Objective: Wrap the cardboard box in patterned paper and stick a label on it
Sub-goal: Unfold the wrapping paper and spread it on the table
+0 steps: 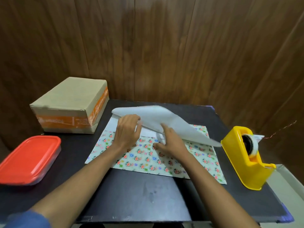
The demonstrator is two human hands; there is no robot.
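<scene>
Patterned paper [148,155], white with small colourful flowers, is lying flat mid-surface, its plain white far part lifting and curling over. Left hand [127,130] is gripping that raised flap; right hand [171,140] is pressing spread fingers on the sheet. Cardboard box [70,104], brown with orange tape, is sitting far left on the dark surface [139,195].

A single head-worn camera looks forward and steeply down onto the dark bench [148,195] from its near edge, close enough that both forearms run up from the bottom of the frame. It faces the wood-panelled wall [164,46] rising behind the bench's far edge. The wide angle bows the panel lines.
</scene>
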